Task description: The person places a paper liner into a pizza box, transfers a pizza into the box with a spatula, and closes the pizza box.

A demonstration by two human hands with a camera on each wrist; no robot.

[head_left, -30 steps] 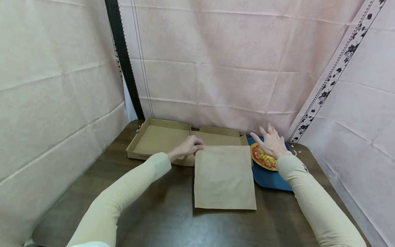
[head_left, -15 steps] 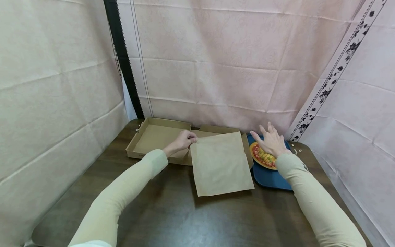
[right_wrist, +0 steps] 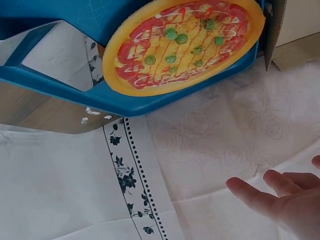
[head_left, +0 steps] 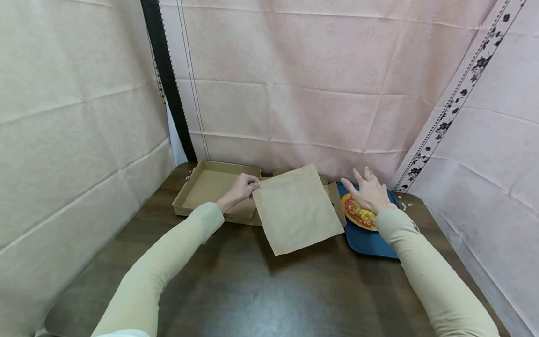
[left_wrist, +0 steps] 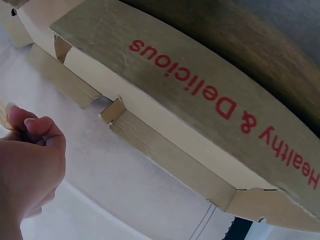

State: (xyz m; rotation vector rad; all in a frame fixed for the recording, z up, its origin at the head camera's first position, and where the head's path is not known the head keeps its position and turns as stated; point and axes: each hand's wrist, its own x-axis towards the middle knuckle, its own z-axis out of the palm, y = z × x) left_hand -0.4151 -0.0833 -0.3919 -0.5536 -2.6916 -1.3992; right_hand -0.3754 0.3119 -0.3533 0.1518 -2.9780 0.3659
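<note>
My left hand (head_left: 242,188) pinches the upper left corner of a square sheet of brown paper (head_left: 299,210), which hangs tilted above the table and partly hides an unfolded cardboard pizza box (head_left: 221,183). In the left wrist view, the curled left fingers (left_wrist: 42,131) show near the box's front wall (left_wrist: 200,95), printed in red with "Healthy & Delicious". My right hand (head_left: 370,192) hovers with spread fingers over a pizza (head_left: 358,214) on a blue tray (head_left: 370,245). Nothing is in that hand.
A flat shiny metal piece (right_wrist: 60,55) lies on the tray beside the pizza. Small white scraps (head_left: 403,206) sit on the brown table (head_left: 189,281) right of the tray. Pale cloth (head_left: 294,84) walls in the back and both sides.
My left hand has moved back and left, lifting the paper and turning it so that its right side swings upward over the box. The right hand has stayed in place.
</note>
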